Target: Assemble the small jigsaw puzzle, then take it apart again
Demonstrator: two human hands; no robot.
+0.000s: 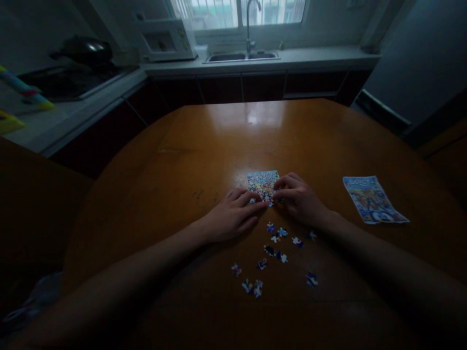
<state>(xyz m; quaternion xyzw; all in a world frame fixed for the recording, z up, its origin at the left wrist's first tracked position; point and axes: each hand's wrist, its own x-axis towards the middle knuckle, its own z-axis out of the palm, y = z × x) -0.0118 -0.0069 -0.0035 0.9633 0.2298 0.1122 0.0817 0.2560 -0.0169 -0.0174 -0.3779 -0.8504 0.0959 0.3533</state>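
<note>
A partly assembled jigsaw puzzle (261, 183) with a light blue top edge and a crowded, many-coloured picture lies on the table between my hands. My left hand (235, 214) rests palm down at its lower left, fingers stretched out and the tips on its lower edge. At the right edge, my right hand (301, 199) has its fingers curled together against the puzzle; whatever is between them is hidden. A small puzzle piece (271, 204) shows at the bottom edge between both hands. Nearer to me lie several loose pieces, among them a light blue one (282, 232) and a dark one (269, 250).
A creased picture sheet (374, 199) lies on the wooden table (175, 170), right of my right hand. Beyond the table are a counter with a sink (241, 57), a microwave (166, 41) and a black pan (85, 51) on the stove.
</note>
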